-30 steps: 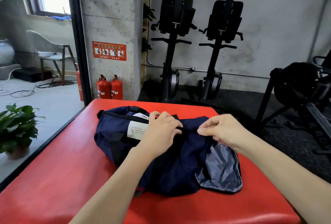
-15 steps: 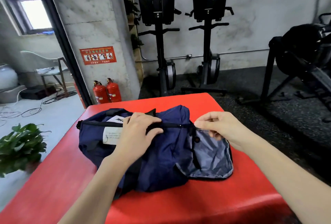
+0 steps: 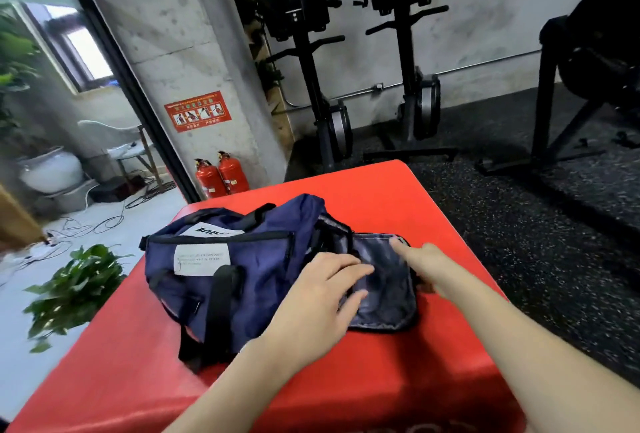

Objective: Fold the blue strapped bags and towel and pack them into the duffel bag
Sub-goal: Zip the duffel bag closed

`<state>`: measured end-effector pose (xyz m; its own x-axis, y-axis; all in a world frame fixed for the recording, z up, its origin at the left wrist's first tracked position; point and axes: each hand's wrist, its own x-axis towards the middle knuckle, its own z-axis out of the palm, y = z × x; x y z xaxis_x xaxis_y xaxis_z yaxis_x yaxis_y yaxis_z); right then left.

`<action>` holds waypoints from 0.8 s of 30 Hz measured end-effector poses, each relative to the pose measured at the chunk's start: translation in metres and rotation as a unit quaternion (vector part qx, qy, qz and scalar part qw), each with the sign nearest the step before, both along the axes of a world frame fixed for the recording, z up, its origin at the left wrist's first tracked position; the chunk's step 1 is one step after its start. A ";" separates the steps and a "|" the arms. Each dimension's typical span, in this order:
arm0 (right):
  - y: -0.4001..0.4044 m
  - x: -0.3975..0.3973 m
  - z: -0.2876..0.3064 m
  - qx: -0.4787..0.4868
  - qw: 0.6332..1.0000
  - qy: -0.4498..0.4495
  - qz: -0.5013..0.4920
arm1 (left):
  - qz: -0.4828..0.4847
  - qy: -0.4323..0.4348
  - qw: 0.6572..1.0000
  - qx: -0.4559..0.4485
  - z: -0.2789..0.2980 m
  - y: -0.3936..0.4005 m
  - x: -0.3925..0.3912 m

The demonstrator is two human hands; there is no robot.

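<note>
Navy fabric, soft and creased, makes up the duffel bag (image 3: 242, 270) lying on the red padded table (image 3: 346, 380). Your left hand (image 3: 322, 297) rests flat, fingers spread, on its grey-lined end flap (image 3: 384, 294); your right hand (image 3: 426, 261) reaches over it with fingers straight.

i saw a grey concrete pillar (image 3: 180, 51) with a red safety sign (image 3: 198, 112) on it and two red fire extinguishers (image 3: 221, 174) at its foot. two black gym machines (image 3: 349, 51) stood against the pale wall (image 3: 491, 10) on speckled dark flooring (image 3: 519, 224). daylight came through a window (image 3: 86, 55) on the left, near a white chair (image 3: 128, 145), loose cables (image 3: 86, 224) and a leafy plant (image 3: 76, 290).
</note>
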<state>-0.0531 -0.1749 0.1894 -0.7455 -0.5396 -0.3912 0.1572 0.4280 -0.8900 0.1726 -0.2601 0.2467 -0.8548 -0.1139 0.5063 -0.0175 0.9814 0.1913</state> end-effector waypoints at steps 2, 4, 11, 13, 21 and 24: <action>-0.003 0.001 0.002 -0.057 0.996 -0.061 0.034 | 0.025 -0.061 0.996 0.053 -0.009 0.009 -0.005; -0.001 0.012 0.017 -0.112 0.980 -0.138 0.085 | 0.058 -0.109 0.989 0.082 -0.017 0.016 -0.011; -0.011 0.023 0.029 -0.202 0.933 -0.244 0.171 | 0.190 -0.161 0.962 0.109 -0.018 0.020 -0.036; -0.013 0.022 0.029 -0.206 0.927 -0.255 0.181 | 0.211 -0.140 0.964 0.079 -0.005 0.014 -0.045; -0.040 0.002 0.011 -0.147 0.977 -0.140 0.061 | 0.218 -0.176 0.958 -0.053 0.046 -0.030 -0.044; -0.053 -0.009 0.000 -0.113 0.987 -0.097 0.065 | 0.245 -0.169 0.953 -0.061 0.055 -0.044 -0.034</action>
<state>-0.0617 -0.2281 0.1889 -0.5866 -0.7163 -0.3778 0.2905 0.2493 -0.9238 0.1389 -0.3045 0.3022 -0.8311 -0.4989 0.2458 -0.5192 0.8544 -0.0211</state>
